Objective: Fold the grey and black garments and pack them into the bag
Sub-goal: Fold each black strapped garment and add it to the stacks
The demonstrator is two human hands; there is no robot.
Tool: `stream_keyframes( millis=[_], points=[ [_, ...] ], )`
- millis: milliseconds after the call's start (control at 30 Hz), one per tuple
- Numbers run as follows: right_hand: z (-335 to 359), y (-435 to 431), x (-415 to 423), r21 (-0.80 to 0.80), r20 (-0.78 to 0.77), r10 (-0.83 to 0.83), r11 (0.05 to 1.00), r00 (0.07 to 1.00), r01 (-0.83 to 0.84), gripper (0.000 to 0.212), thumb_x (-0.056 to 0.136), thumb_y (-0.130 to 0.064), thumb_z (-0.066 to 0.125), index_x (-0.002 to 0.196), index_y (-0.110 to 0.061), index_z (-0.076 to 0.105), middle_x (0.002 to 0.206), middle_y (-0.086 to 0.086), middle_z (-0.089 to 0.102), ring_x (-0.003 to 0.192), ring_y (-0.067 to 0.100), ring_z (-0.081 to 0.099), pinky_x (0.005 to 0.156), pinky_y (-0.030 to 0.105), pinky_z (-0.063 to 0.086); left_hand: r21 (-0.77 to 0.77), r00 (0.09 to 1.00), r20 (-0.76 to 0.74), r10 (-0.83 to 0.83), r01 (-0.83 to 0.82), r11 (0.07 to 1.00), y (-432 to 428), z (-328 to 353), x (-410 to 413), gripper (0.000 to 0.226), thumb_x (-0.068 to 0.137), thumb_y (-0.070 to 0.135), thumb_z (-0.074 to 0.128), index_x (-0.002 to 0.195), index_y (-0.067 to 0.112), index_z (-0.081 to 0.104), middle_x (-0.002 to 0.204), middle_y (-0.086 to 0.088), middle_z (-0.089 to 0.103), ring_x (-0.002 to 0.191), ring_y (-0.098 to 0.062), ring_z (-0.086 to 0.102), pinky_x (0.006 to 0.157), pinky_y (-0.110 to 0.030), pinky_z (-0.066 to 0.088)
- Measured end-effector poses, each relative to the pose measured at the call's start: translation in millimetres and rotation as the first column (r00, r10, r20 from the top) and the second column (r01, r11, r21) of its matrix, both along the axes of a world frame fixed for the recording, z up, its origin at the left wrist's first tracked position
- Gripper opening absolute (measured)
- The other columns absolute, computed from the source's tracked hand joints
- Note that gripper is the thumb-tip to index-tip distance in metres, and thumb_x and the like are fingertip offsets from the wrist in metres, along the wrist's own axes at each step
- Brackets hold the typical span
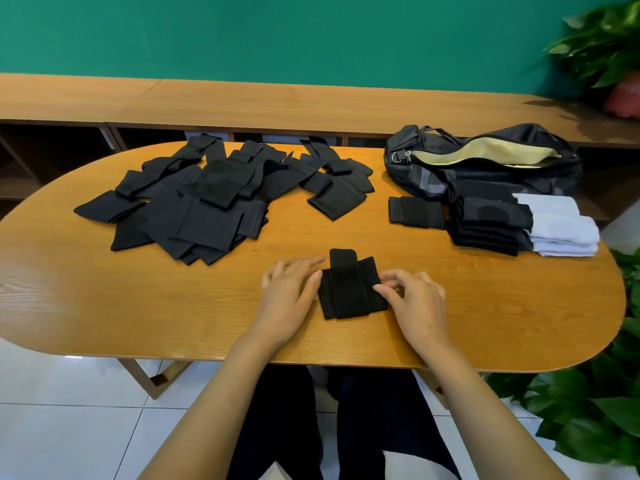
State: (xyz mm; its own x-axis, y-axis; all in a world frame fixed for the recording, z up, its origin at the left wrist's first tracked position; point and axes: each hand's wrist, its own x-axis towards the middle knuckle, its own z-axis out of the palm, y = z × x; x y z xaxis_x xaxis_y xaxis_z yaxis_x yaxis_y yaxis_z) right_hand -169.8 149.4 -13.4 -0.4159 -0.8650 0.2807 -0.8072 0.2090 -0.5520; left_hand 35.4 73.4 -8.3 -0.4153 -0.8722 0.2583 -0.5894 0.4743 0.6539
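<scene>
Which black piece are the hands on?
The folded black garment nearest the person, between left hand and right hand; the rest sit in the loose pile or the stack.

Folded black garment [349,292], open bag [485,157]

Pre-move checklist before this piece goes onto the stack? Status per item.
1. Garment fully folded: not ok, a tab sticks out at its far edge.
2. Left hand steadying it: ok, straight fingers lie at its left edge.
3. Right hand grip: ok, fingers pinch the right edge.
4. Bag open: ok, zip gapes and pale lining shows.
5. Room inside the bag: cannot tell, interior hidden.
6. Stack ready to take it: ok, it sits neatly in front of the bag.
</scene>
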Motion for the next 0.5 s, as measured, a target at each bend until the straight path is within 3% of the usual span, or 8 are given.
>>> stream_keyframes(
  millis=[67, 167, 267, 367, 500],
  points=[
    [2.0, -0.5, -0.5, 0.015, -0.012, -0.004, 1.000, 1.000, 0.004, 0.024, 0.089, -0.040, 0.064, 0.112, -0.032, 0.066, 0.090, -0.018, 0.066, 0.097, 0.001, 0.043, 0.089, 0.026, 0.021, 0.066, 0.986, 0.058, -0.154, 0.150, 0.986, -5.5, 0.6, -7.6, 0.040, 0.105, 0.035, 0.029, 0.143, 0.037, 0.040, 0.140, 0.020, 0.047, 0.141, -0.002, 0.021, 0.119, -0.040, -0.007],
    [3.9, 1.2, -0.6, 0.026, -0.042, -0.013, 1.000, 0.999, 0.014, 0.025, 0.089, -0.040, 0.064, 0.113, -0.032, 0.067, 0.089, -0.018, 0.064, 0.097, 0.004, 0.045, 0.090, 0.027, 0.023, 0.109, 0.950, 0.202, -0.239, 0.220, 0.969, -13.5, -1.7, -16.1, 0.046, 0.105, 0.041, 0.020, 0.150, 0.037, 0.026, 0.147, 0.022, 0.042, 0.147, -0.003, 0.008, 0.113, -0.046, -0.025],
    [4.5, 4.0, -2.0, 0.019, -0.070, -0.018, 1.000, 0.997, 0.019, 0.026, 0.088, -0.041, 0.065, 0.112, -0.032, 0.067, 0.084, -0.020, 0.060, 0.093, 0.004, 0.043, 0.090, 0.028, 0.024, 0.067, 0.939, 0.281, -0.196, 0.185, 0.980, -18.3, -4.3, -17.1, 0.048, 0.104, 0.046, 0.020, 0.151, 0.036, 0.025, 0.147, 0.021, 0.043, 0.147, -0.006, 0.010, 0.113, -0.051, -0.025],
    [6.2, 4.6, -1.6, 0.031, -0.105, -0.013, 0.999, 0.994, 0.017, 0.029, 0.087, -0.044, 0.065, 0.113, -0.031, 0.067, 0.086, -0.019, 0.059, 0.094, 0.006, 0.044, 0.091, 0.031, 0.026, 0.072, 0.942, 0.269, -0.200, 0.187, 0.980, -15.4, -3.5, -15.7, 0.049, 0.103, 0.048, 0.025, 0.151, 0.036, 0.026, 0.150, 0.016, 0.039, 0.147, -0.005, 0.008, 0.114, -0.049, -0.024],
    [4.7, 6.4, -1.7, 0.016, -0.210, 0.086, 0.996, 0.974, -0.084, 0.047, 0.093, -0.056, 0.050, 0.133, -0.032, 0.055, 0.124, -0.013, 0.056, 0.120, 0.011, 0.043, 0.103, 0.036, 0.027, 0.049, 0.954, 0.190, -0.232, 0.227, 0.973, -6.7, -3.7, -7.1, 0.065, 0.092, 0.063, 0.038, 0.151, 0.037, 0.026, 0.158, 0.018, 0.022, 0.146, 0.002, 0.001, 0.117, -0.046, -0.019]
  ],
)
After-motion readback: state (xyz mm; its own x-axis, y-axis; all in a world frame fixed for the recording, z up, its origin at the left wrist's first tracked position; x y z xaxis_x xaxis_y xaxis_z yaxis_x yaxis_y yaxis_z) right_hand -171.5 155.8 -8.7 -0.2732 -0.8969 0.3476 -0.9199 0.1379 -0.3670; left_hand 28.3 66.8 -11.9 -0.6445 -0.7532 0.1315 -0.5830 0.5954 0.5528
